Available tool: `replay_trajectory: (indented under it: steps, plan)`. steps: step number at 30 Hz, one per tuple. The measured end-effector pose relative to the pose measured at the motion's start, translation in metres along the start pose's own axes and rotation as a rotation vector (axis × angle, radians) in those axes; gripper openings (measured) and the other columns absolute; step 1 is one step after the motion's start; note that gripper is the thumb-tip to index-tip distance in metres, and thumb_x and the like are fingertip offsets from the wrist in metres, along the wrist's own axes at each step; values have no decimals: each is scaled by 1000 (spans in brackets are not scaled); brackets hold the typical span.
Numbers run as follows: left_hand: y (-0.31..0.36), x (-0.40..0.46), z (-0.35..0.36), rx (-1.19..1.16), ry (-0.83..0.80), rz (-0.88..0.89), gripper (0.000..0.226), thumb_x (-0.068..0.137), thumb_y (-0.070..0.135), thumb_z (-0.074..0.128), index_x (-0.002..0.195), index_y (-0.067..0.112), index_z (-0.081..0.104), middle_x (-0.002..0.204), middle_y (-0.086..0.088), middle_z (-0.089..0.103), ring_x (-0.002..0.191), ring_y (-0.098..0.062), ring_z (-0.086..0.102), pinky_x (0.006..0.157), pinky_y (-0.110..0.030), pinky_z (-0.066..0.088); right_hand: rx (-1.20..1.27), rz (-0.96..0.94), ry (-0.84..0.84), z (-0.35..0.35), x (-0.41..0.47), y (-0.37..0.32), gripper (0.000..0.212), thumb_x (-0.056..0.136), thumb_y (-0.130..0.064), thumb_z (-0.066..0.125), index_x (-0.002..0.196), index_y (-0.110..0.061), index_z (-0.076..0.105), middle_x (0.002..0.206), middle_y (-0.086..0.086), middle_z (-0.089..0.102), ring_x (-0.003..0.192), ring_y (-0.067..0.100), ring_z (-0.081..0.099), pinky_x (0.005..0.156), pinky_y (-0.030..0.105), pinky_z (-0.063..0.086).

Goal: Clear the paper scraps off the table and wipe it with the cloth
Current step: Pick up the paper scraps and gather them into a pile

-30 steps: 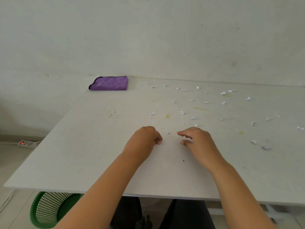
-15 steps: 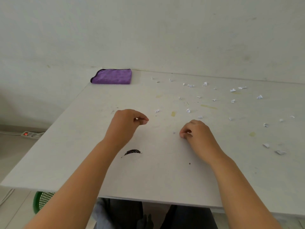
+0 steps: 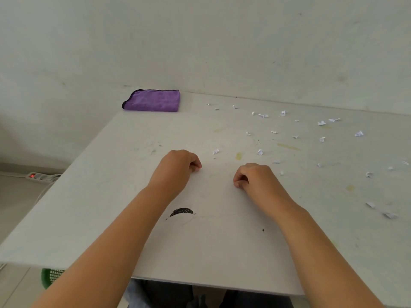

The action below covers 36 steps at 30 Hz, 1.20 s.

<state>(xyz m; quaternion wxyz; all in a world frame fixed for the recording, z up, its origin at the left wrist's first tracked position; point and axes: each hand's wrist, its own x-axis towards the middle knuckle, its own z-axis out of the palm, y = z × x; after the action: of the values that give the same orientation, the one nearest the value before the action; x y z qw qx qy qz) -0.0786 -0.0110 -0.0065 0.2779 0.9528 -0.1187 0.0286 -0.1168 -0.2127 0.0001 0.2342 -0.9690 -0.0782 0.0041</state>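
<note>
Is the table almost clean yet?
Not yet. The near side of the table has no scraps. The left hand and right hand are curled, maybe pinching bits; too small to tell. Many paper scraps remain on the right, and the purple cloth lies folded, unused.

One camera, worn on the person's head.

It looks forward and down from above the near edge of the table point(image 3: 93, 196). Both arms reach away from it, so the left hand point(image 3: 178, 167) and right hand point(image 3: 255, 181) sit close, in the middle. The far edge and the wall point(image 3: 200, 41) fill the top. The wide lens bends the edges a little.
</note>
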Motion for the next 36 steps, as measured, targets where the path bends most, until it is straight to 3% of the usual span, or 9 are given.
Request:
replay_trajectory:
  steps: [6,11,13,15,16,17,24,30,36]
  plan:
    - [-5,-3,7,29,19,-3,33,83,-5,49,94,17,70,89,5,65,80,-12,56,69,-19,39,293,61,126,-4,42,-9,18,86,4,54,93,-10,64,72,-5,59,60,-13,57,59,8,40]
    - [-8,2,6,15,-7,7,30,81,-4,54,91,19,72,81,9,62,80,-11,60,70,-18,41,206,51,59,3,89,-17,37,85,3,57,121,-7,60,88,10,65,85,17,62,73,16,45]
    - [-10,3,5,-8,-15,7,29,81,-3,56,89,19,73,81,10,65,76,-6,58,68,-14,39,125,72,10,8,104,-19,32,84,3,57,114,-5,64,89,11,66,93,26,64,83,27,48]
    - [-11,5,4,-30,-31,-2,31,80,-5,56,88,20,73,83,9,70,73,-3,57,67,-12,40,31,130,-49,13,111,-22,21,80,4,57,90,-6,73,82,18,66,86,39,61,72,28,48]
    - [-11,6,3,-37,-40,-7,31,80,-5,56,88,20,73,84,8,71,73,-2,58,66,-10,40,-4,138,-60,16,112,-22,19,78,6,56,76,-5,71,79,22,66,78,14,33,65,26,46]
    - [-10,7,2,-43,-48,-10,32,80,-6,56,89,19,73,85,7,72,73,-3,58,66,-9,40,-29,125,-46,19,113,-21,18,77,6,56,83,2,72,85,24,67,110,22,55,66,27,48]
    - [-8,5,-3,-106,-52,-17,29,81,-6,57,86,17,74,84,4,72,74,-5,61,62,-6,39,36,45,55,15,95,-26,14,81,5,58,85,1,70,93,15,71,88,27,64,72,27,48]
    - [-12,-12,-26,-291,-42,-142,12,88,4,57,85,11,66,75,-1,65,63,-9,62,67,-22,49,370,47,9,8,58,-52,4,81,-5,69,81,-8,70,65,-3,61,53,8,52,48,3,37]
    - [-31,-50,-52,-295,-47,-199,6,79,13,71,80,19,74,71,8,69,57,8,56,54,-1,38,484,-7,-103,18,29,-84,7,80,-2,68,77,-8,69,61,3,64,50,12,58,54,8,45]
